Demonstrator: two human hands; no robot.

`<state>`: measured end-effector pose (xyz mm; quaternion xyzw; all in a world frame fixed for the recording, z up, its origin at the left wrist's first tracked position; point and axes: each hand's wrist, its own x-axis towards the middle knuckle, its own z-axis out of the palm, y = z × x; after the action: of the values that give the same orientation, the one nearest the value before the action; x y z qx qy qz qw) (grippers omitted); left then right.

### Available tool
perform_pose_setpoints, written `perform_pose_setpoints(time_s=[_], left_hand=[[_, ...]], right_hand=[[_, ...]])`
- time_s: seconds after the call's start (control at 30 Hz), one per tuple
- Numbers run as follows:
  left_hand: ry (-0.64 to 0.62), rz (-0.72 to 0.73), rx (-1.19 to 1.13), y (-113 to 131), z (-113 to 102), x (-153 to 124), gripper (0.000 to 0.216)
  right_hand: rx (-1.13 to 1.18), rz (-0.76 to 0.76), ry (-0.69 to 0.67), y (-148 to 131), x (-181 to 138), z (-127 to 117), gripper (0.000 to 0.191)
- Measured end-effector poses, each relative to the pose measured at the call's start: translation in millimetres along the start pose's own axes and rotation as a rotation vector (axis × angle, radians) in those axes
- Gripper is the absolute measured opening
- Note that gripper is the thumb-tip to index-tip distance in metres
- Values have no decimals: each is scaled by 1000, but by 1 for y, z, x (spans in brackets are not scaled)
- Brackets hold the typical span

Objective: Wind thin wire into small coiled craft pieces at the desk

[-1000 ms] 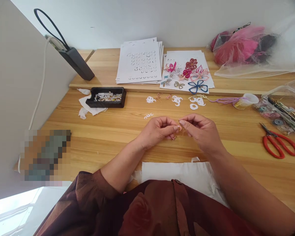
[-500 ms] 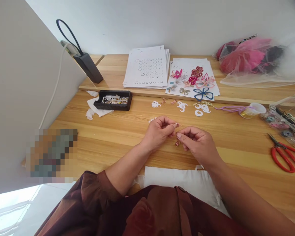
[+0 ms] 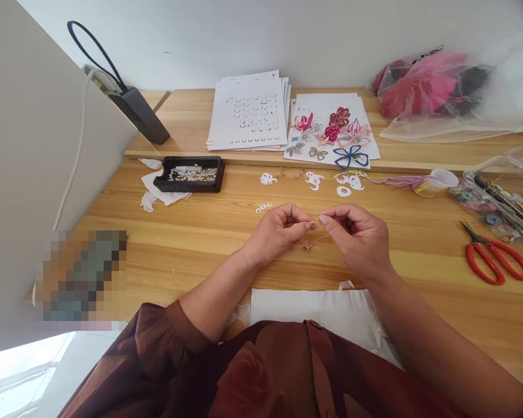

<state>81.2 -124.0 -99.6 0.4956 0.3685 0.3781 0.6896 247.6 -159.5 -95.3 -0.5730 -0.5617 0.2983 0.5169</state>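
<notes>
My left hand (image 3: 279, 231) and my right hand (image 3: 361, 238) meet over the middle of the wooden table (image 3: 192, 244), both pinched closed. Between their fingertips runs a thin copper-coloured wire (image 3: 318, 237). A small coiled piece (image 3: 307, 245) hangs from it just above the wood. The left thumb and forefinger pinch one end, and the right fingertips grip the other, a little apart from the left.
A black tray of beads (image 3: 188, 173) sits at the left, red scissors (image 3: 497, 261) at the right, and a clear plastic box (image 3: 503, 194) beyond them. White paper cut-outs (image 3: 314, 179) lie ahead. Paper sheets (image 3: 250, 113) and coloured wire flowers (image 3: 337, 136) rest on the raised shelf. A white cushion (image 3: 322, 310) lies at the near edge.
My right hand has risen from below the left to level with it, drawing the wire out sideways. The head view shifted slightly.
</notes>
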Motion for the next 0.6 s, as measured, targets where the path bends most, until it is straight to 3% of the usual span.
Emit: perform_pose_setpoints(time_s=[0.37,0.6], left_hand=[[-47,-26,-76,-1,0,-1,29],[-40,-50,-135,0,1,-2,33]], right_hand=[[125,97,-39,3,5,0,8],[371,391,-141,6,6,2,27]])
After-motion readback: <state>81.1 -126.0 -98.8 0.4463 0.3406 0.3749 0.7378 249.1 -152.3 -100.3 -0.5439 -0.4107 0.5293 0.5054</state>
